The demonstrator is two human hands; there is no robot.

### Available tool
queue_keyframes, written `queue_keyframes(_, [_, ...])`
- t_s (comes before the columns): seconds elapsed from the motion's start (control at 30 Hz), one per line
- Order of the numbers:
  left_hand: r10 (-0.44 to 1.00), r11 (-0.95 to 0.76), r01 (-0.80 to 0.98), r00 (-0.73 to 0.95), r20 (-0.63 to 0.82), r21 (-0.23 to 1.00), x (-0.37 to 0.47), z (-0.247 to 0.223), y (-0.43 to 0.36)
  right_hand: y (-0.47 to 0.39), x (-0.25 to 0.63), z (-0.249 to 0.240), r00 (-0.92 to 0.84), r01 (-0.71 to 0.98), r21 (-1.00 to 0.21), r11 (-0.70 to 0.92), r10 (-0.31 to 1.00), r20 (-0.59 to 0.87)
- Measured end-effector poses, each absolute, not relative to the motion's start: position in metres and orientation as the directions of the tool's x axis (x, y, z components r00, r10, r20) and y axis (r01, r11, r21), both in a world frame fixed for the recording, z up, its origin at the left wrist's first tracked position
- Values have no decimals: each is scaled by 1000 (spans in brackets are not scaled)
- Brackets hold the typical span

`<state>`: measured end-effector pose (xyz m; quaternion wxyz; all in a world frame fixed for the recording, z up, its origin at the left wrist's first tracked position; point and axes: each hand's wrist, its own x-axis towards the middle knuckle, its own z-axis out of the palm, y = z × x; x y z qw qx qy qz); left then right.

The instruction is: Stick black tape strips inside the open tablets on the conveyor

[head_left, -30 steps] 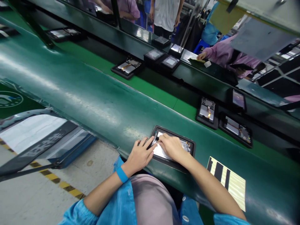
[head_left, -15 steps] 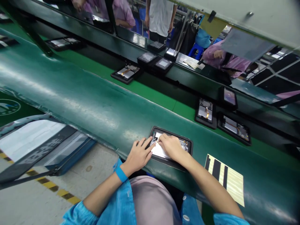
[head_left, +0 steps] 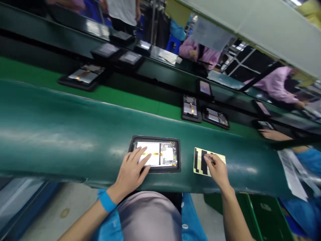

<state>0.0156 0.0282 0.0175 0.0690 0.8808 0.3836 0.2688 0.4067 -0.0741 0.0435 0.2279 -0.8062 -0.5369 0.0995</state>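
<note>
The left hand [head_left: 131,169] lies on the left part of an open tablet [head_left: 167,154], and its grip is open, with the fingers spread out. The tablet sits in a black tray [head_left: 179,155] on the green worktop [head_left: 75,134], right in front of the person. To the right of the tray, just beside it, is a yellow sheet [head_left: 199,162] with black strips. The right hand [head_left: 218,170] is at this sheet with bent fingers; I cannot tell if its grip holds anything.
</note>
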Motion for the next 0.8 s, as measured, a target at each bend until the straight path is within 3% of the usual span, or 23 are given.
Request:
queue_keyframes(0.13, [529,-845,425,753,391,325,71,26,19,-103,428,45,373,852,-404,-333,928,22])
queue_keyframes(0.27, [305,-935,220,899,314,278,131,23,6,-114,415,37,226,884,-415,-214,974,-21])
queue_keyframes(0.37, [170,-970,107,942,289,220,165,13,1,-117,401,29,137,927,-349,-133,990,-13])
queue_keyframes(0.57, [128,-980,89,966,227,176,191,-5,-2,-120,397,16,34,980,-195,-31,999,14])
queue_keyframes(0.8, [134,-981,96,963,233,166,192,-9,-3,-118,401,19,6,987,-158,-7,1000,-4])
